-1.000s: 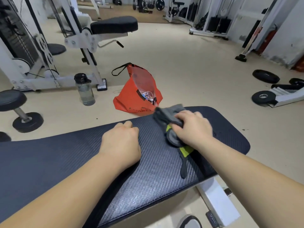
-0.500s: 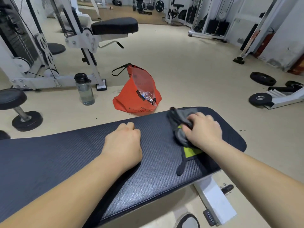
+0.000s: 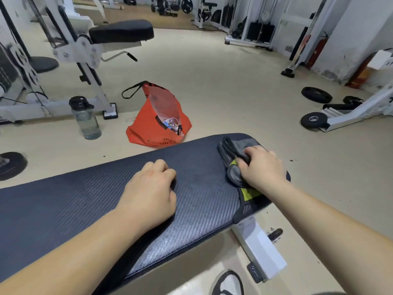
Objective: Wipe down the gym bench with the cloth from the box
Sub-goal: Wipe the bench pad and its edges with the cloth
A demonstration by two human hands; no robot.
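Floor (image 3: 212, 86): we see pale beige flooring running back to more gym gear by the far wall.
Table (image 3: 63, 209): a long black pad with a woven, carbon-like texture, on a white frame (image 3: 259, 252). The small dark tag on that frame is too small for us to read.
Machine (image 3: 85, 47): white, with a black seat pad, standing beyond the table on the left.
Left hand (image 3: 151, 192): it rests mid-pad, fingers clenched under, holding nothing.
Right hand (image 3: 261, 167): its fingers are curled over the cloth, pressing it to the pad.
Bag (image 3: 148, 133): orange, open, on the floor just behind the table. We cannot make out its dark print.
Cloth (image 3: 234, 154): grey and bunched at the table's right end, with a yellow-green patch and a dark strip trailing over the near edge.
Bottle (image 3: 86, 118): clear with a black cap, left of the bag.
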